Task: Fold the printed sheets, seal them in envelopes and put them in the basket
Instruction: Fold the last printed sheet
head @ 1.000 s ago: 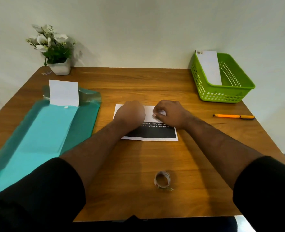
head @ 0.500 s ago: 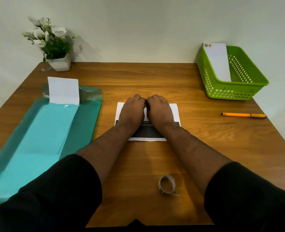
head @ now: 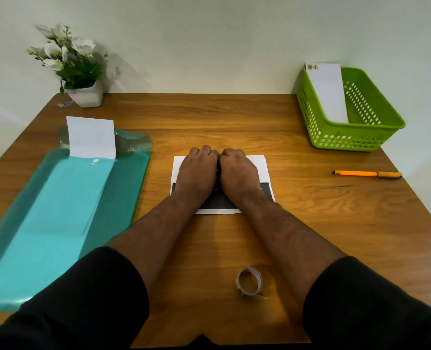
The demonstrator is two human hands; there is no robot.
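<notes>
The folded printed sheet [head: 260, 166] lies at the table's middle, a white flap over its far half and dark print on its near half. My left hand [head: 196, 170] and my right hand [head: 238, 170] rest side by side on it. Their knuckles sit at the far fold, the fingers are curled under, and the fingertips are hidden. A white envelope [head: 90, 137] sticks out of the teal folder [head: 123, 198] at the left. The green basket [head: 361, 142] at the back right has one white envelope [head: 328, 94] leaning inside it.
A small tape roll [head: 249, 284] stands near the table's front edge between my forearms. At the right an orange pen [head: 366, 174] lies on the wood. A potted white flower [head: 79, 74] stands in the back left corner against the wall.
My right hand let go of the flap's edge. Both hands came together at the middle of the sheet's far fold. The view shifted slightly.
</notes>
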